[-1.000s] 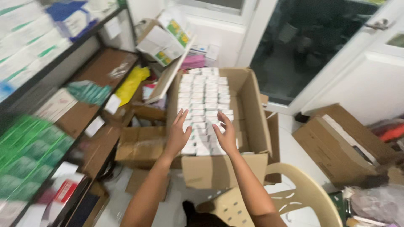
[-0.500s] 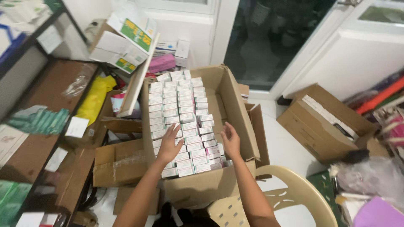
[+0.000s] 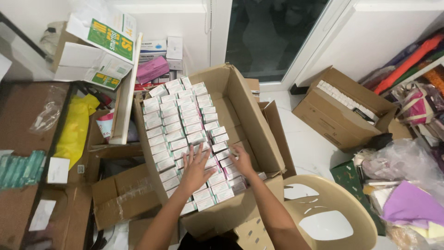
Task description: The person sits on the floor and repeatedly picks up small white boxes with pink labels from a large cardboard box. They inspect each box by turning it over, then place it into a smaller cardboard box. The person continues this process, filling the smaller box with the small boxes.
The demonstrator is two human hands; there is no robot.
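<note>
Rows of small white cartons (image 3: 185,125) with pale green and pink labels stand packed side by side in a large open cardboard box (image 3: 259,134), filling its left and middle part while the right side shows bare cardboard. The box sits on the floor just in front of the person. The left hand (image 3: 196,169) lies flat on the cartons near the front of the box, fingers (image 3: 200,155) spread wide and holding nothing. The right hand (image 3: 241,161) rests just beside it on the cartons at the edge of the packed rows, fingers loosely open; whether it grips a carton cannot be told. Right of the box, touching its front corner, is a cream plastic chair (image 3: 323,213). Further right stands a second open cardboard box (image 3: 333,115), and beyond it crumpled plastic bags (image 3: 407,162). To the left lie a taped flat box (image 3: 125,194), a yellow bag (image 3: 76,127) and a dark shelf (image 3: 23,106).
</note>
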